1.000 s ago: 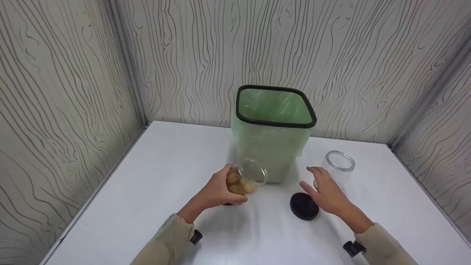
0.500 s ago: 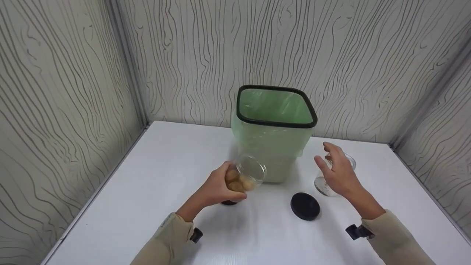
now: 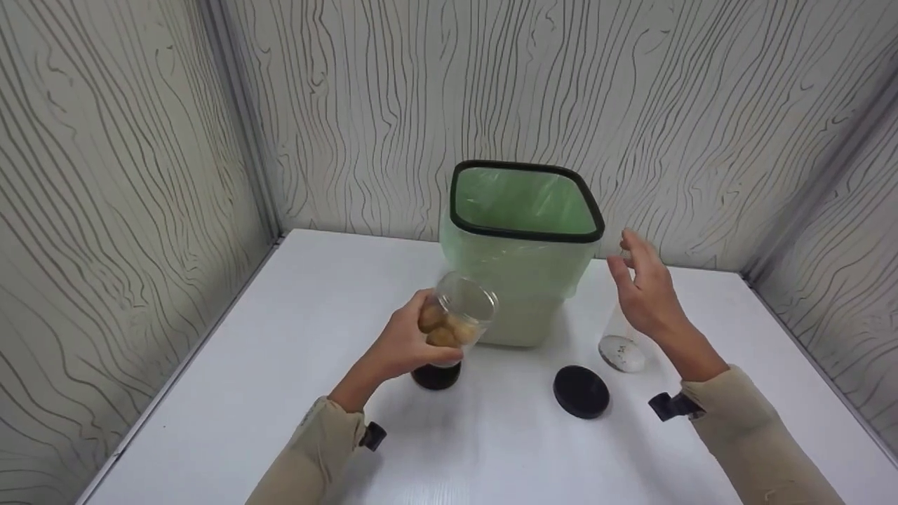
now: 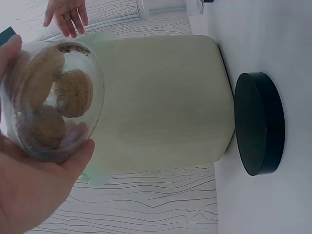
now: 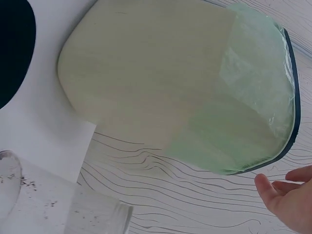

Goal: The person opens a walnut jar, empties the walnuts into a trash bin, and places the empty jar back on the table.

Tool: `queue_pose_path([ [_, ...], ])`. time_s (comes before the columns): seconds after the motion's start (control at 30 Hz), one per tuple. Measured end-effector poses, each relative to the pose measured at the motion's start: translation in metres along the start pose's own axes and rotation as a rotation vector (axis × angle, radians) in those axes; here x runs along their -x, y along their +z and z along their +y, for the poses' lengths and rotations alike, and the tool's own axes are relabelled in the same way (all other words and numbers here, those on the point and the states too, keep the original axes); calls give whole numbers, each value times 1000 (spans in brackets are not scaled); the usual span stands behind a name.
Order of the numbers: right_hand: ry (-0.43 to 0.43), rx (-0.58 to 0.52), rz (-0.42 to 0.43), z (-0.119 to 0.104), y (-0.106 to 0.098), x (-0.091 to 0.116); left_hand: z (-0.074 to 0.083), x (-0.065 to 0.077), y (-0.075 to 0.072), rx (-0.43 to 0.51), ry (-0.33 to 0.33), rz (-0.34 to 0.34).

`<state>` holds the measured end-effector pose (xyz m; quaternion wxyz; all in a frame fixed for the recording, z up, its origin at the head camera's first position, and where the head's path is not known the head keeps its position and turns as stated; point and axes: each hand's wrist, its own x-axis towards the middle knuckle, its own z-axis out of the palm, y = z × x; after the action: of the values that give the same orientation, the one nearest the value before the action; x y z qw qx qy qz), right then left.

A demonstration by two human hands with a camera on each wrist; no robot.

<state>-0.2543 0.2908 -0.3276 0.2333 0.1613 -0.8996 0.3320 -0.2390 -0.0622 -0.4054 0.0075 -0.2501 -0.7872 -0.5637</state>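
Note:
My left hand grips a clear jar, tilted, its open mouth facing the bin. Several brown, wrinkled walnuts lie inside it. Below the jar, a black lid rests on the table. My right hand is raised at the right side of the bin, fingers loosely bent and holding nothing. Under it stands a second clear jar, partly hidden by the hand in the head view; dark crumbs cling inside. In the right wrist view, the right hand is near the bin's rim.
A second black lid lies between the arms on the white table. The bin has a green liner under a black rim. Wood-patterned panels close off the back and sides.
My right hand has moved from near the right-hand lid up and away, past the second jar to beside the bin's rim. My left hand has raised its jar slightly, uncovering more of the lid below.

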Motion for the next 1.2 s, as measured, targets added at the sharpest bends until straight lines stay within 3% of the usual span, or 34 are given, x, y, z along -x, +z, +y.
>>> queue_pose_path([
  [0.47, 26, -34, -62, -11, 7, -38, 13, -10, -14, 63, 2, 44],
  [0.73, 57, -18, -104, -13, 9, -50, 18, -14, -21, 82, 35, 59],
  [1.2, 98, 10, -148, -8, 14, -62, 46, -31, -38, 41, 53, 150],
])
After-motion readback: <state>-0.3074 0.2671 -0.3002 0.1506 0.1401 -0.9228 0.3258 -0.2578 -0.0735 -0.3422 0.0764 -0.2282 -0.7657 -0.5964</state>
